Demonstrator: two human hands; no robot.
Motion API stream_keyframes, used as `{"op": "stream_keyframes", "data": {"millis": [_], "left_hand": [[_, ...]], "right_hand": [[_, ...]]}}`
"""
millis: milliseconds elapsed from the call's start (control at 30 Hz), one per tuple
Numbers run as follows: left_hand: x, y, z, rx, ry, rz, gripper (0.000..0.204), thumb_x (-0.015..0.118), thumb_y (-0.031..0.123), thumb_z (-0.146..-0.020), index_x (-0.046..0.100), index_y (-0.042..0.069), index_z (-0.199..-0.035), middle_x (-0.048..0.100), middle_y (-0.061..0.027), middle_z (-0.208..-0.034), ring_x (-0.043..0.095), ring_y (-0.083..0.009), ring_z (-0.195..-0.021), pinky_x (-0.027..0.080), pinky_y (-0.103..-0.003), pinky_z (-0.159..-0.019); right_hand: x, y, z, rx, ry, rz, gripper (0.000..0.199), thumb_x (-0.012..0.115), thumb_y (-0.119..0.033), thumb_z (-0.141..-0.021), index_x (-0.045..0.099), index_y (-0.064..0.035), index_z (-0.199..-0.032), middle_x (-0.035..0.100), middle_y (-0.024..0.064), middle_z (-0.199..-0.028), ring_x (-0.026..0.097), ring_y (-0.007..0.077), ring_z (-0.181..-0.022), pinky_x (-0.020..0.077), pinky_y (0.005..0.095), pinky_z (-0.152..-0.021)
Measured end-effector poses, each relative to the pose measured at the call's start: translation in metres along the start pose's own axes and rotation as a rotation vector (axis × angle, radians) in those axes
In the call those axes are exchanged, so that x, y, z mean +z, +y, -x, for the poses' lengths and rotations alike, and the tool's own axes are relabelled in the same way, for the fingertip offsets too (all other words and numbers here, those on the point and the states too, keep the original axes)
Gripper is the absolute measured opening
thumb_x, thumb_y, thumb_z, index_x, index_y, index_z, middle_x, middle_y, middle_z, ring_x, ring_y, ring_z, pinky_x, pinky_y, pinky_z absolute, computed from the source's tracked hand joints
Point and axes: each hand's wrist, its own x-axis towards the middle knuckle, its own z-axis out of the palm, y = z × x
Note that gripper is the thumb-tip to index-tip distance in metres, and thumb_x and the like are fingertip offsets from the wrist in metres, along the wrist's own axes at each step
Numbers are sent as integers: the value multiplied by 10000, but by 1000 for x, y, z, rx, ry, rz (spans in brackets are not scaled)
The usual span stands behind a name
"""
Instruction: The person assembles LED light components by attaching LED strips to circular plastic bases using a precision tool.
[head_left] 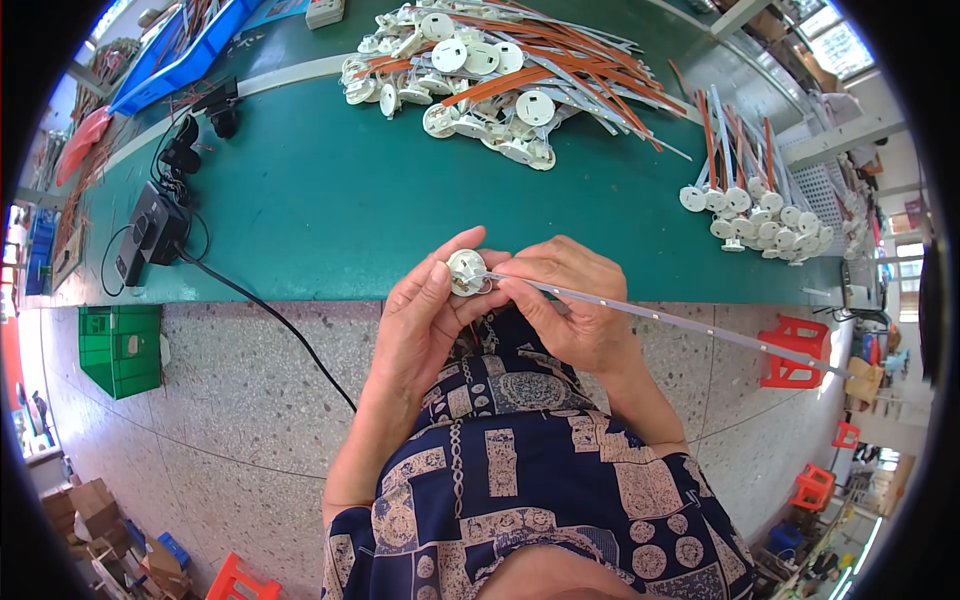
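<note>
My left hand [425, 320] pinches a small round white plastic cap [465, 270] between thumb and fingers, just off the near edge of the green table [330, 200]. My right hand [565, 305] grips a long thin grey strip [680, 325] near its end, where it meets the cap. The strip runs out to the right and slightly down, past my forearm. Both hands hover over my lap, close together.
A loose heap of white caps with orange and grey strips [500, 80] lies at the table's back. A tidier batch [760, 205] sits at the right. A black power adapter [150, 230] with cable lies left. A green crate [120, 345] and red stools [795, 350] stand on the floor.
</note>
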Motion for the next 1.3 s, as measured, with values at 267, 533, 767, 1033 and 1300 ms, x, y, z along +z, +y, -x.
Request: {"op": "stream_keyframes", "data": {"millis": [267, 533, 767, 1033, 1300], "left_hand": [[-7, 1, 1, 44, 15, -153, 489, 464, 265, -1090, 453, -46, -1467, 568, -257, -1387, 619, -266, -1236, 531, -369, -1050], [-16, 0, 2, 56, 53, -155, 466, 465, 212, -1089, 435, -18, -1493, 524, -226, -1457, 568, -296, -1308, 502, -389, -1081], [-15, -4, 0, 101, 110, -172, 469, 441, 186, -1095, 395, -30, -1509, 508, -220, -1469, 544, -300, -1329, 484, -401, -1107], [-12, 0, 2, 85, 176, -129, 461, 419, 185, -1100, 389, -63, -1488, 521, -234, -1441, 564, -298, -1304, 497, -416, -1105], [-8, 8, 2, -4, 113, 30, 501, 485, 180, -1075, 378, -98, -1478, 554, -256, -1389, 611, -336, -1251, 519, -428, -1083]], "right_hand": [[11, 12, 5, -59, -53, 27, 113, 765, -57, -819, 722, -42, -922, 703, 77, -884, 646, 233, -715, 509, 336, -619], [26, 12, 2, -121, -69, 119, 166, 763, -61, -808, 694, -37, -957, 678, 76, -918, 638, 257, -739, 519, 363, -653], [31, 12, -7, -9, -127, 73, 107, 719, -45, -846, 688, -8, -942, 698, 99, -917, 663, 272, -772, 537, 362, -662], [32, 9, -31, 167, -236, -23, 100, 688, -79, -889, 707, 20, -884, 691, 152, -813, 648, 303, -695, 510, 400, -640], [14, 14, -30, 376, -211, -108, 120, 702, -73, -915, 760, 29, -944, 737, 99, -799, 656, 150, -678, 494, 288, -604]]}}
